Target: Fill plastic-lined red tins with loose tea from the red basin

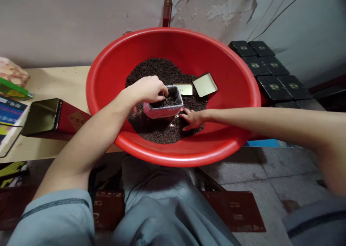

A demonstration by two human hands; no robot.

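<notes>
A large red basin [232, 141] holds a heap of dark, dry loose leaves [155, 67] that look like tea. Among them stands a reddish rectangular tin [162, 112], its top uncovered and lined with a silvery bag, with dark leaves inside. My left hand [151, 89] reaches over the tin's left end, fingers curled down inside its mouth; their tips are partly hidden. By the tin's right corner, my right hand [194, 119] rests on the leaves with fingers spread. Behind the tin lie a pale gold lid [205, 84] and another flat pale lid [183, 89].
An uncovered red tin [71, 119] lies on its side on the wooden table [62, 82], left of the basin. Several dark square tins [273, 87] are grouped at the right. Colourful packages [12, 83] sit at far left. A wall [81, 18] with peeling paint rises behind.
</notes>
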